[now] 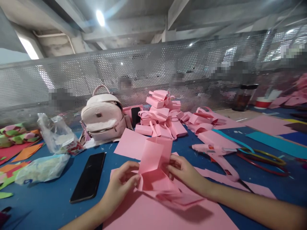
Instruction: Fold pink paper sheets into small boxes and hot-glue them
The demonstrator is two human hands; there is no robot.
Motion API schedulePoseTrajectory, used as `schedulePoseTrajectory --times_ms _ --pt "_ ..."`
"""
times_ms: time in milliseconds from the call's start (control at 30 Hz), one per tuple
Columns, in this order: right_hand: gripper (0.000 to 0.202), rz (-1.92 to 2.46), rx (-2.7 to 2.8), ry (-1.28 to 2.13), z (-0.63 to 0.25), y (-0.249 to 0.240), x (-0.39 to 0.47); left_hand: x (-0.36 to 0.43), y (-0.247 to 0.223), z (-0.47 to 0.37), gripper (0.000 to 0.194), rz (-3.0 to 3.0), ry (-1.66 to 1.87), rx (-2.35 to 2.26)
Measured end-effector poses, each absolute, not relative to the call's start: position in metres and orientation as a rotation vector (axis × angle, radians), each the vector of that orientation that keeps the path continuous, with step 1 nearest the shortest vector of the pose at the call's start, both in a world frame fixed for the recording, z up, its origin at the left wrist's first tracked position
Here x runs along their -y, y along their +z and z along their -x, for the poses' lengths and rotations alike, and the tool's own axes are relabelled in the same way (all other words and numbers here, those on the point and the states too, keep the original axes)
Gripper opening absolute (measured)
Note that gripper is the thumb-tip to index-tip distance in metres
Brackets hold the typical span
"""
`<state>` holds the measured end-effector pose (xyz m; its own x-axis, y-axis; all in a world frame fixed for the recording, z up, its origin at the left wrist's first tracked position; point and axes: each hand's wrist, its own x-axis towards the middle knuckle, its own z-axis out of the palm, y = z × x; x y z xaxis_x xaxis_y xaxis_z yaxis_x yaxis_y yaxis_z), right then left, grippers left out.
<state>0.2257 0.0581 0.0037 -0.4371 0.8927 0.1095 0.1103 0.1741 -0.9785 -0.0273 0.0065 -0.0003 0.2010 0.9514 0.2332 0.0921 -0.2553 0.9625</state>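
Fingers of both hands pinch one folded pink sheet (154, 166), which stands partly upright above a flat pink sheet (153, 214) at 6 o'clock on the blue table (52, 201). The left hand (121, 183) curls closed on the fold's lower left edge, thumb on top. The right hand (184, 172) grips the right edge, fingertips tucked behind the paper, so how far they spread cannot be told.

One black phone (88, 180) lies flat at 9 o'clock from the hands, just beside the left wrist. Two clear plastic bags sit farther out at 9 to 10 o'clock: one lying low (42, 169), one standing crumpled (57, 134). One pale pink backpack (103, 116) stands at 11 o'clock against the perforated metal screen (168, 64). One heap of folded pink paper pieces (163, 113) rises at 12 o'clock, too tangled to count, with more pink pieces (206, 119) trailing to 1 o'clock. Another loose pink sheet (131, 143) lies between the heap and the hands.

One pink glue gun (216, 156) lies at 2 o'clock, nozzle pointing toward the right forearm. Beyond it at 3 o'clock lie thin hoops (263, 159); at least two show, one yellow-green and one red. One teal sheet (273, 140) and one large pink sheet (268, 124) lie past them. Patterned green and pink pieces (14, 134) and orange scraps (26, 151) sit at the far 9 o'clock edge.
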Motion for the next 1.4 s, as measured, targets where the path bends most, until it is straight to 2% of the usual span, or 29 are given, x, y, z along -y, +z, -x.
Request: schedulePoseTrajectory --times_ms 167,300,367,567,800,933,1233,1333,1400 --pt "0.043 0.936 1.704 1.308 -0.224 0.007 -0.052 -0.005 0.008 0.022 0.037 -1.575 1.078 -0.969" --pt "0.044 0.952 1.721 1.298 -0.224 0.005 -0.049 -0.005 0.011 0.02 0.057 -1.61 1.021 -0.986" --pt "0.044 0.954 1.737 1.287 -0.225 0.001 -0.051 -0.005 0.01 0.02 0.061 -1.601 0.993 -0.987" --pt "0.039 0.899 1.742 1.289 -0.227 -0.007 -0.055 -0.002 0.001 0.025 0.059 -1.562 0.909 -0.954" --pt "0.045 0.947 1.754 1.333 -0.221 0.017 -0.042 0.0 -0.007 0.019 0.046 -1.514 0.904 -0.97" --pt "0.05 0.944 1.803 1.294 -0.221 0.018 -0.04 -0.003 -0.005 0.015 0.05 -1.472 0.898 -0.951" --pt "0.045 0.945 1.921 1.236 -0.223 0.013 -0.036 -0.004 -0.007 0.015 0.052 -1.447 0.858 -0.943" --pt "0.037 0.904 1.92 1.085 -0.226 0.018 -0.039 -0.003 0.002 0.017 0.055 -1.519 0.799 -0.97" --pt "0.052 0.861 1.887 0.912 -0.23 0.027 -0.043 -0.003 0.013 0.019 0.056 -1.586 0.746 -1.002"
